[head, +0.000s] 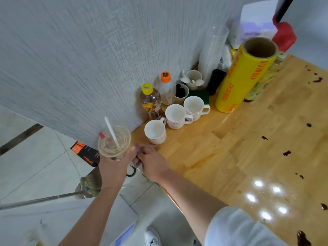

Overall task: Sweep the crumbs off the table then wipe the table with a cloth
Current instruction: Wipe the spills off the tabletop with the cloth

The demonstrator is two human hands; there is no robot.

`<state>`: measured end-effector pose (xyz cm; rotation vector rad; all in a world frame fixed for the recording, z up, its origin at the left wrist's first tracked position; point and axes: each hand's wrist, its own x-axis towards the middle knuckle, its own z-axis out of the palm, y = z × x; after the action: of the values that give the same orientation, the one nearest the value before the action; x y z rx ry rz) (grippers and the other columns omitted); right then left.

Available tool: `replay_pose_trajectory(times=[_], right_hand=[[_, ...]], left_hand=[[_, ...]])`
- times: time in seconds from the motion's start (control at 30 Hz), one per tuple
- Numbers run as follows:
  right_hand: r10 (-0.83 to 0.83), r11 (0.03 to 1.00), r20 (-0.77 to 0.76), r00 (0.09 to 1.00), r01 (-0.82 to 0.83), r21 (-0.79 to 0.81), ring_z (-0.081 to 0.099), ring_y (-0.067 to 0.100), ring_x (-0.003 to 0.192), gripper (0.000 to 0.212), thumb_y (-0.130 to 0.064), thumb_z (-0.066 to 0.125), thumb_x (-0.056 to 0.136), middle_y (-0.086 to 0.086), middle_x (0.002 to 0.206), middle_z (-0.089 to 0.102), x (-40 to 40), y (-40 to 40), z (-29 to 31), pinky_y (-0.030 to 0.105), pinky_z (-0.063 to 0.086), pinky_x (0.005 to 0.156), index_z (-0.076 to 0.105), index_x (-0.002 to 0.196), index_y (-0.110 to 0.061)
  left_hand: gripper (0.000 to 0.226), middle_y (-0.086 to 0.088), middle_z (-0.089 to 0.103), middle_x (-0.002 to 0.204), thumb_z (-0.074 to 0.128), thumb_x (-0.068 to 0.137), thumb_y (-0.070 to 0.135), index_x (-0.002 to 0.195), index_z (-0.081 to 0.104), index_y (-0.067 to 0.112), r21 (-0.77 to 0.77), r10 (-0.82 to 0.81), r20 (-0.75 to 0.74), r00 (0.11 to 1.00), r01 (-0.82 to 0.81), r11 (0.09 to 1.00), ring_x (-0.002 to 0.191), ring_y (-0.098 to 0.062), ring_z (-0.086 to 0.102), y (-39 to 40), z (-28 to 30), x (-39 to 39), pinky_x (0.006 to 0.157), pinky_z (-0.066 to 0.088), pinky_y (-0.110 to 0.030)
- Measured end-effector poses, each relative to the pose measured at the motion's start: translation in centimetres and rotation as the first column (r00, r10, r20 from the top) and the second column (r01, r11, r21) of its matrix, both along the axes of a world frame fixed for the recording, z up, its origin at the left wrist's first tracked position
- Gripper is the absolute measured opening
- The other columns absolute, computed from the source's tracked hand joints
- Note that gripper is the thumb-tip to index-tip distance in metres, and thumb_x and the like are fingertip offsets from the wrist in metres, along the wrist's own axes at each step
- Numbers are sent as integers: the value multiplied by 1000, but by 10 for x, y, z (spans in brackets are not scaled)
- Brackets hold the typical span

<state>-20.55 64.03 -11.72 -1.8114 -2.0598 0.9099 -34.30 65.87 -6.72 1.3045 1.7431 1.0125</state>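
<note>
The wooden table (239,144) carries dark crumbs and spots (286,153) scattered along its right side. My left hand (113,166) grips a clear plastic cup (114,142) with a white straw, held just off the table's left corner. My right hand (152,162) lies at that corner beside the cup. Its fingers bend toward something pale and translucent under the cup, and whether they hold it is unclear. No cloth shows.
Along the wall stand three white mugs (175,116), two bottles (150,100), paper cups (193,78), a green sponge (199,95) and a yellow cling-film roll (243,77). On the floor at left lie a black-orange box (87,153) and a metal pole (35,201).
</note>
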Motion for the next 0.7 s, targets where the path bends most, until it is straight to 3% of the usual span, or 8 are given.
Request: replay_pose_trajectory(times=[0.13,0.2,0.27,0.33,0.47,0.6,0.67,0.7], right_hand=[[28,999,-25,999,-27,23,51,16,125,28,-27,53,97,-5,136,60,76,-70,1,35,57,84,67,119,-36],[-245,969,44,968,244,34,62,14,114,22,-22,56,97,-3,131,66,149,-87,4,35,58,79,72,111,-28],[-605,796,37,795,603,45,68,28,107,22,-14,54,99,8,120,71,221,-79,12,40,57,80,71,112,-20],[-757,653,27,653,755,61,67,37,94,20,-16,44,103,9,105,70,253,-58,18,41,54,74,60,109,-26],[-573,819,65,817,569,67,61,26,112,36,-1,43,96,-1,125,59,186,-30,13,41,54,91,58,111,-30],[-78,997,-1,997,78,6,64,7,105,22,-27,48,99,-13,130,62,117,-68,3,28,60,70,62,110,-40],[-30,998,-53,998,32,48,62,3,116,22,-34,50,101,-20,133,62,142,-83,4,29,60,81,66,111,-43],[-118,991,-46,992,120,64,61,2,120,21,-33,54,101,-21,136,61,167,-81,5,29,57,89,69,114,-42]], left_hand=[[65,10,68,118,91,70,31,124,55,34,-77,-54,80,995,60,995,108,-5,64,-5,-8,16,98,47,-27],[61,8,70,115,91,70,30,122,59,27,-110,-116,103,988,127,986,106,-4,65,-10,-14,22,93,51,-23],[63,7,70,115,90,70,30,125,60,22,-82,-154,88,984,161,984,106,-2,65,-13,-18,26,93,51,-21],[64,12,69,116,90,70,35,126,58,29,-78,-143,72,987,148,986,108,-1,63,-11,-20,30,96,49,-24],[63,38,61,109,89,69,47,115,49,63,-123,-90,33,995,94,988,108,9,58,0,-26,37,100,45,-30],[85,17,59,132,88,68,52,140,45,34,-179,-65,9,998,66,982,125,-10,55,8,-33,38,110,43,-42],[80,16,58,129,84,74,51,140,46,28,-184,-98,-18,995,94,979,126,-13,55,8,-35,38,108,43,-41],[75,15,58,126,81,77,51,139,48,25,-195,-125,-27,992,118,974,125,-14,55,8,-35,39,105,44,-39]])
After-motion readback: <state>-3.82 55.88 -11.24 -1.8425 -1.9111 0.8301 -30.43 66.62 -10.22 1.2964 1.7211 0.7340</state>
